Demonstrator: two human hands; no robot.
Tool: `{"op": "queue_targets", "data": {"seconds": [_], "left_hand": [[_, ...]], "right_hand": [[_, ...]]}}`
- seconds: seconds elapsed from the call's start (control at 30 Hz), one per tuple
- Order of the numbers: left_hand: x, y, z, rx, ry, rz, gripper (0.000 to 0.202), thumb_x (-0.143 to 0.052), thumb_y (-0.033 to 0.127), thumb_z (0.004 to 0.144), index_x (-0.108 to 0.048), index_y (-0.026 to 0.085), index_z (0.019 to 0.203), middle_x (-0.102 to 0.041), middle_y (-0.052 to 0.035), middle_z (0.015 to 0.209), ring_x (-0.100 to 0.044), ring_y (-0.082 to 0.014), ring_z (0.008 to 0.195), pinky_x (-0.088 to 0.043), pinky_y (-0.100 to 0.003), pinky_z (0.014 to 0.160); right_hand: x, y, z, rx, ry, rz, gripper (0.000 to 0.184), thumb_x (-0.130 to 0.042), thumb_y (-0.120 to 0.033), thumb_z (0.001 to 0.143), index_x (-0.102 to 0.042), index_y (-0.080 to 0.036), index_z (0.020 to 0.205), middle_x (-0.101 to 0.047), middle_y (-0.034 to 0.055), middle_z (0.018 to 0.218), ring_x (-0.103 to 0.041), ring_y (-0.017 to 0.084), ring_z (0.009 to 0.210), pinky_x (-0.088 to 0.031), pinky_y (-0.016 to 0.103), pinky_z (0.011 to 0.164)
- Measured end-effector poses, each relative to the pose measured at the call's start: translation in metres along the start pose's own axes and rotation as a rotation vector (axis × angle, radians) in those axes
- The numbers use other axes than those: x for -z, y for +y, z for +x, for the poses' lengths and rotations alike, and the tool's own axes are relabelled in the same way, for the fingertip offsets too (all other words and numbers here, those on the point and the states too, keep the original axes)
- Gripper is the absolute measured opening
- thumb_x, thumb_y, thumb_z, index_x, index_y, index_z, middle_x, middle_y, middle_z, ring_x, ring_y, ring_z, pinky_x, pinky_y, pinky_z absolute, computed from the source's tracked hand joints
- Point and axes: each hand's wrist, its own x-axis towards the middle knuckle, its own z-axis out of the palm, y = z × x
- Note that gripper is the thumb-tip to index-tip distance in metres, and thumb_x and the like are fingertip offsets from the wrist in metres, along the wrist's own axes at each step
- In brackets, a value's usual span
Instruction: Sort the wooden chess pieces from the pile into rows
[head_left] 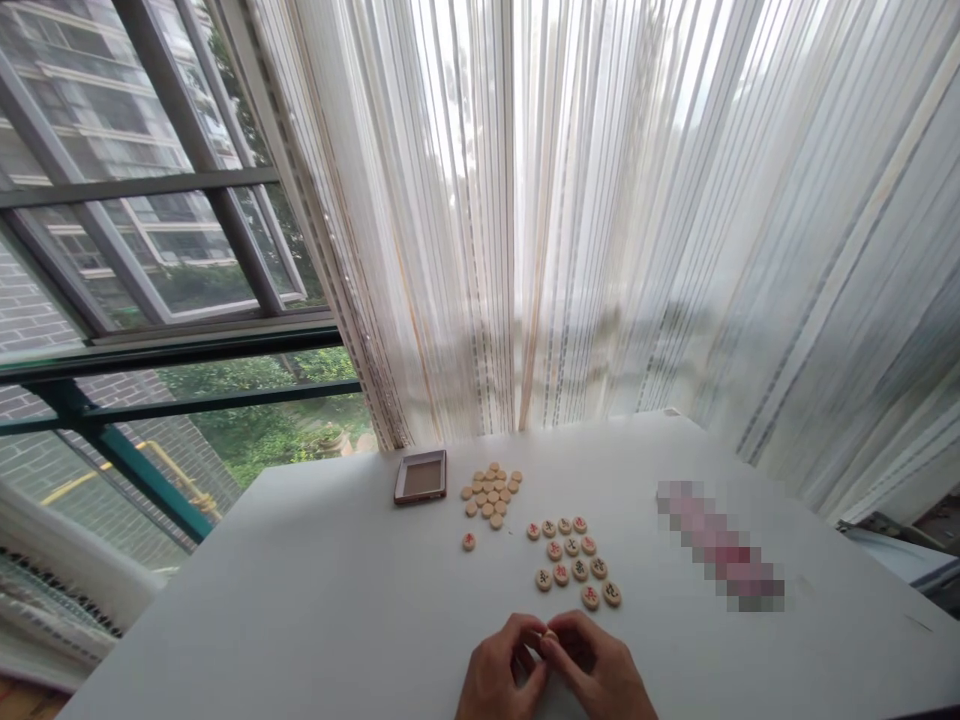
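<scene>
Near the front edge of the table, my left hand (496, 668) and my right hand (600, 665) meet at the fingertips, both closed. Pinched between them is a small round wooden xiangqi piece (551, 634), mostly hidden by the fingers. Just beyond my hands, several xiangqi pieces (571, 547) lie in rough rows, showing red or dark characters. Farther back, several more pieces (491, 490) form a loose cluster with blank sides up. One piece with a red character (469, 541) sits apart, left of the rows.
A shallow open box (421, 477) with a brown rim stands at the back left of the white table (315, 590). Toward the right lies a blurred-out pinkish object (720, 545). Striped sheer curtains (570, 220) hang behind the table, beside an open window (150, 190).
</scene>
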Motion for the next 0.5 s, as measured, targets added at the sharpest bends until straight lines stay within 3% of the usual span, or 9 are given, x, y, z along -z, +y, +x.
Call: {"op": "queue_targets", "data": {"seconds": [0.3, 0.5], "left_hand": [[-0.003, -0.011, 0.002, -0.023, -0.035, 0.059, 0.02, -0.063, 0.031, 0.082, -0.062, 0.02, 0.099, -0.073, -0.0023, 0.08, -0.064, -0.013, 0.062, -0.048, -0.02, 0.059], [-0.009, -0.026, 0.004, 0.017, -0.03, 0.045, 0.026, -0.065, 0.031, 0.08, -0.061, 0.021, 0.104, -0.073, -0.0025, 0.079, -0.064, -0.0127, 0.06, -0.048, -0.019, 0.057]], "right_hand": [[-0.005, 0.016, 0.002, 0.012, 0.072, -0.018, 0.046, -0.052, -0.063, 0.086, -0.068, -0.021, 0.077, -0.071, 0.0032, 0.071, -0.067, 0.019, 0.068, -0.051, 0.022, 0.064], [-0.003, 0.029, 0.003, 0.019, 0.078, -0.011, 0.045, -0.053, -0.064, 0.085, -0.069, -0.022, 0.084, -0.072, 0.0041, 0.072, -0.068, 0.021, 0.067, -0.053, 0.025, 0.063]]}}
